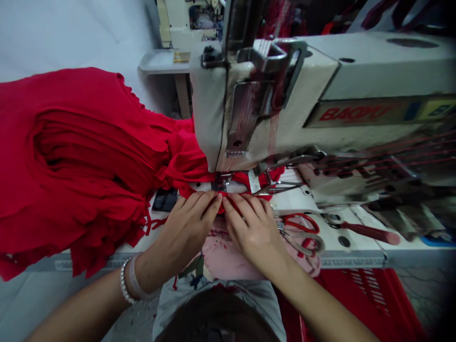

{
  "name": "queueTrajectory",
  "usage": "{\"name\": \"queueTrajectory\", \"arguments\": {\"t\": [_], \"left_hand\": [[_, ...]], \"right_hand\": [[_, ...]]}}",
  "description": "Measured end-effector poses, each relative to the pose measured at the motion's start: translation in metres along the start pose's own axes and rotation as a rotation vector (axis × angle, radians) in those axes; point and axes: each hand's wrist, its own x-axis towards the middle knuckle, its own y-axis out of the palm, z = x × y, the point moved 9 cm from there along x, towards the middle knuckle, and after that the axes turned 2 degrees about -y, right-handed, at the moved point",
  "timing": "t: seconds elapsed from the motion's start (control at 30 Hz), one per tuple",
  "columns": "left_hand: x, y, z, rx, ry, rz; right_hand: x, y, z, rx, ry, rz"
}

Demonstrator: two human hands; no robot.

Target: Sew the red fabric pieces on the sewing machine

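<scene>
**Two hands flat at the needle of a sewing machine**

Far to the left of the left hand, a big heap of red fabric pieces (81, 156) spills over the bench (356, 260). The left hand (188, 225), with a beaded bracelet (124, 284) on its wrist, lies with its fingers straight and close together, gripping nothing and pressing down. The right hand (254, 230) lies just beside it in the same flat way. A red fabric edge (235, 192) sits under both sets of fingertips, right at the presser foot (223, 181) of the cream sewing machine (356, 80). Just right of the right hand lie red-handled scissors (302, 233), and beyond them a red-handled screwdriver (370, 232).
</scene>
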Motion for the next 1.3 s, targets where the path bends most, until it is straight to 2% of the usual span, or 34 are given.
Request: {"name": "queueTrajectory", "arguments": {"t": [0.23, 0.5, 0.73, 1.03, 1.3], "left_hand": [[0.005, -0.004, 0.002, 0.051, -0.021, -0.062], [0.005, -0.002, 0.003, 0.038, -0.03, -0.052], [0.008, -0.002, 0.005, -0.01, -0.022, -0.069], [0.013, -0.011, 0.012, -0.078, 0.039, -0.141], [0.015, -0.012, 0.009, -0.009, 0.036, -0.169]], "right_hand": [[0.004, 0.006, -0.005, 0.014, 0.018, 0.006], [0.011, 0.011, -0.013, 0.053, 0.044, -0.009], [0.011, 0.012, -0.024, 0.231, 0.102, -0.047], [0.01, 0.014, -0.031, 0.321, 0.094, -0.047], [0.01, 0.015, -0.029, 0.258, 0.064, -0.026]]}}
